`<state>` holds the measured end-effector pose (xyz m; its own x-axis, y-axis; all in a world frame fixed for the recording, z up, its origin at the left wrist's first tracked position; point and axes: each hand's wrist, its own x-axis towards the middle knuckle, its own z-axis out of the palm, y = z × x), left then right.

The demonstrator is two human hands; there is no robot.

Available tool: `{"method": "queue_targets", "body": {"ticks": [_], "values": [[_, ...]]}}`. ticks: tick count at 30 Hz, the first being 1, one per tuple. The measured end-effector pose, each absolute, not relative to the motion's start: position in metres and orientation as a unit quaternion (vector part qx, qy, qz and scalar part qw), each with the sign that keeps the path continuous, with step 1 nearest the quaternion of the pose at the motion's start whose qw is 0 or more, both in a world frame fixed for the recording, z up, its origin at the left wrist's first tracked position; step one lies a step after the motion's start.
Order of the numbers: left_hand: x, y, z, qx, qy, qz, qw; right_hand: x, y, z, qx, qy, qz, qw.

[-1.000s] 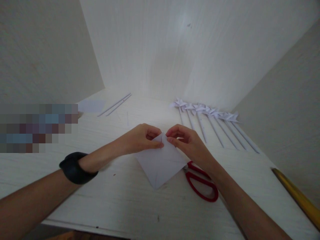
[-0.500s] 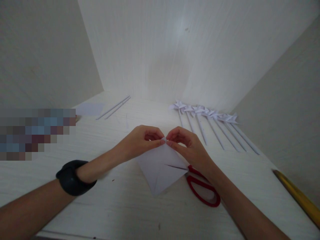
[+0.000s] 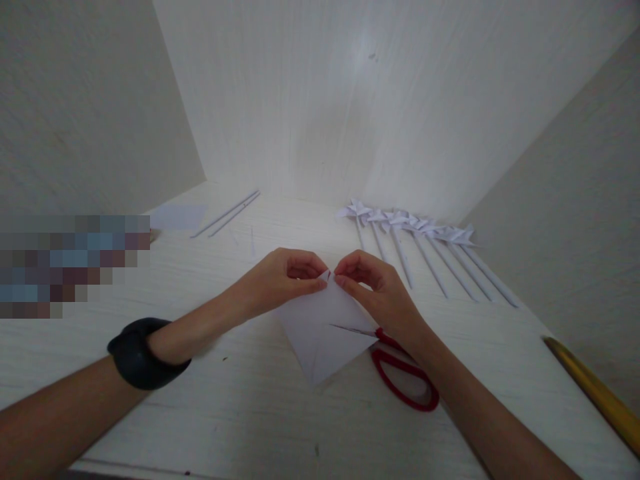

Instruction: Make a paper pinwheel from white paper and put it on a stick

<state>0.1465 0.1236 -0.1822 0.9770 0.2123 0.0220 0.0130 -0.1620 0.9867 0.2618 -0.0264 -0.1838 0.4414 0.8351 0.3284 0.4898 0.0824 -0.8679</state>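
Observation:
A white square of paper (image 3: 320, 333) lies cornerwise on the white table (image 3: 240, 413), with fold creases and a cut slit. My left hand (image 3: 280, 280) pinches its far corner between thumb and fingers. My right hand (image 3: 375, 290) pinches the same corner from the other side, fingertips almost touching the left ones. A black band (image 3: 143, 353) sits on my left wrist. Red-handled scissors (image 3: 405, 380) lie under my right wrist, their blades reaching onto the paper.
Several finished white paper pinwheels on sticks (image 3: 415, 247) lie in a row at the back right. Two loose white sticks (image 3: 227, 213) and a paper sheet (image 3: 177, 217) rest at the back left. A yellow rod (image 3: 595, 393) lies at the right edge. White walls close in the table.
Both hands have stayed at the paper's far corner, working it into a small fold. The scissor blades now show on the paper, and the view has shifted slightly.

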Motion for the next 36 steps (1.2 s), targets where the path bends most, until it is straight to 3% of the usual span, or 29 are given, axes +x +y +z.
{"method": "queue_targets", "body": {"ticks": [13, 36], "values": [[0.147, 0.122, -0.188, 0.755, 0.090, 0.115, 0.640, 0.256, -0.026, -0.184, -0.706, -0.523, 0.005, 0.476], [0.142, 0.114, -0.181, 0.758, 0.107, 0.093, 0.637, 0.248, -0.025, -0.179, -0.668, -0.578, -0.007, 0.468]]}}
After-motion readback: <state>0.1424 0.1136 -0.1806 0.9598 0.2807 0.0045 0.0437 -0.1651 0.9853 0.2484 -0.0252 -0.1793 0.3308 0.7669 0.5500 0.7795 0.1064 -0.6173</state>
